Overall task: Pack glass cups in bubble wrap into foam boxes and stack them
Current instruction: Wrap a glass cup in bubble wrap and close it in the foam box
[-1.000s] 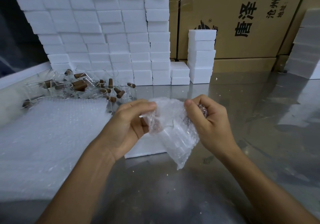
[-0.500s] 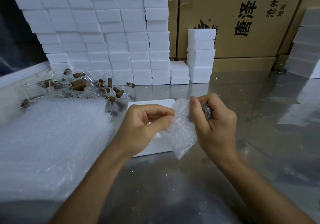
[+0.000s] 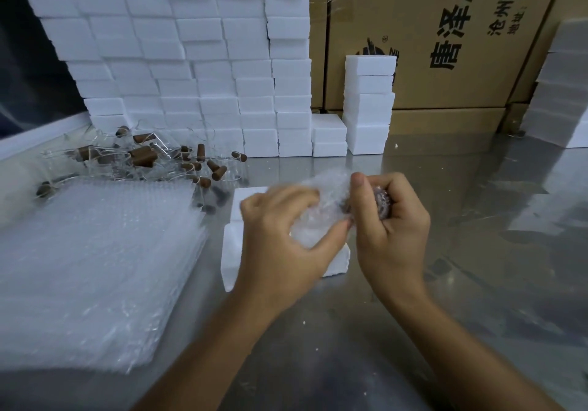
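Observation:
A glass cup rolled in bubble wrap [image 3: 321, 210] is held between both hands above an open white foam box [image 3: 232, 251] on the metal table. My left hand [image 3: 283, 239] curls round the left part of the bundle, thumb under it. My right hand [image 3: 391, 226] grips the right end, where a brown cork [image 3: 381, 204] shows through the wrap. The cup itself is hidden by the wrap. A pile of clear glass cups with brown corks [image 3: 143, 159] lies at the back left. A stack of bubble wrap sheets [image 3: 92, 267] lies at the left.
A wall of stacked white foam boxes [image 3: 191, 60] stands at the back, with a short stack [image 3: 369, 105] to its right and more foam boxes [image 3: 563, 92] at the far right. Cardboard cartons [image 3: 445, 38] rise behind. The shiny table [image 3: 477, 283] extends to the right.
The loose hanging flap of bubble wrap has been rolled up round the cup. Both hands have closed together on the bundle over the foam box.

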`<state>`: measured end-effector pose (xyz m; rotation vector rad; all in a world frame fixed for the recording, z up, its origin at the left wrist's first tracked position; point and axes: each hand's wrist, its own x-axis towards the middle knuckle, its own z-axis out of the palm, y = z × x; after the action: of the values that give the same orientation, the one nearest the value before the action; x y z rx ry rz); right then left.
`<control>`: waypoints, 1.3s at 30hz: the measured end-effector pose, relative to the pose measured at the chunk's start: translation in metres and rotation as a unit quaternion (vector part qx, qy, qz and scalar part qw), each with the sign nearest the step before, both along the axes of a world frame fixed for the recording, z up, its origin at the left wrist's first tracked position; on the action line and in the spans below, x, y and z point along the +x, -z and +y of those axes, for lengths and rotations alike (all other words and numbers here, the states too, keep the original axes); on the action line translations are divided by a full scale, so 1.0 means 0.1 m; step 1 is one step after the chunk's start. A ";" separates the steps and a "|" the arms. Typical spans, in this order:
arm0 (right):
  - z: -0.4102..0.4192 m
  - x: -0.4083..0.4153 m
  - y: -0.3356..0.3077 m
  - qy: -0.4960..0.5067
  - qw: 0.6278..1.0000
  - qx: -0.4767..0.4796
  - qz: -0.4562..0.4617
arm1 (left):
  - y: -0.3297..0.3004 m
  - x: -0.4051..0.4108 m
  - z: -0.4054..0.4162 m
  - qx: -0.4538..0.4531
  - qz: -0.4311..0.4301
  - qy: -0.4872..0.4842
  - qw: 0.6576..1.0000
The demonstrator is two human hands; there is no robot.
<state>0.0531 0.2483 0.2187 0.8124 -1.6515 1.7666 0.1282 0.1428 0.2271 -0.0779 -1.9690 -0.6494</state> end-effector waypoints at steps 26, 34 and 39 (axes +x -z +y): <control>0.00 0.16 -0.02 -0.255 0.935 0.241 0.045 | -0.11 0.11 -0.21 0.001 -0.220 -0.004 0.975; 0.00 0.15 0.06 -0.226 0.950 0.204 0.067 | -0.09 0.09 -0.23 0.055 -0.239 0.044 0.968; 0.06 0.11 -0.02 -0.217 0.965 0.141 0.043 | -0.11 0.07 -0.33 0.278 -0.214 0.122 0.928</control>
<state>0.0644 0.2547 0.2207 1.4543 -1.7877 1.7585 0.1355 0.1098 0.2378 0.1854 -2.1212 -1.4702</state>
